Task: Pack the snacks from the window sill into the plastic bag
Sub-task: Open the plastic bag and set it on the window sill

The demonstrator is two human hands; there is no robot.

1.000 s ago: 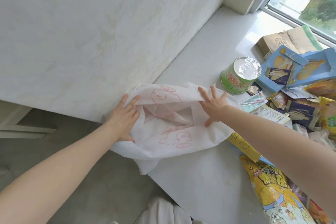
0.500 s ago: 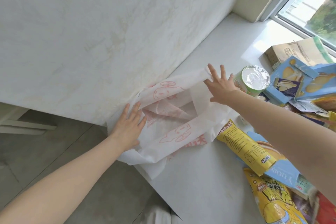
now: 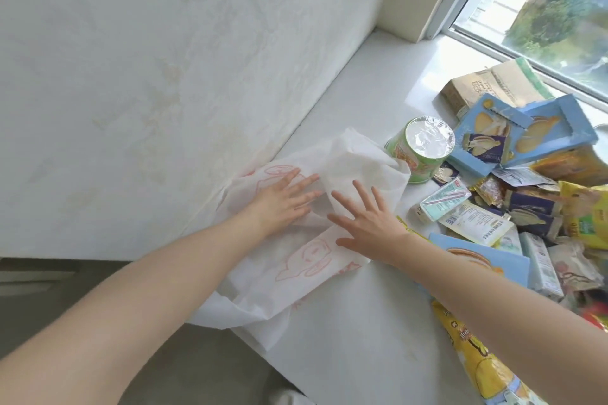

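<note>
Yellow chip bag (image 3: 477, 368) cut off at btm edge; snack pile (image 3: 526, 207) runs off right.

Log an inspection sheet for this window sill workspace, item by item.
Surface: white window sill; bag at its left end, overhanging the edge.
Job's things: white plastic bag with red prints, crumpled flat; snacks piled to its right: foil-lidded green cup, blue boxes, yellow bag, small packets.
Clutter: nothing seen besides the snacks.
Grippers: left hand and right hand flat on the bag, fingers straight.
Cables: nothing seen.
Surroundings: pale wall, window, grey floor.
</note>
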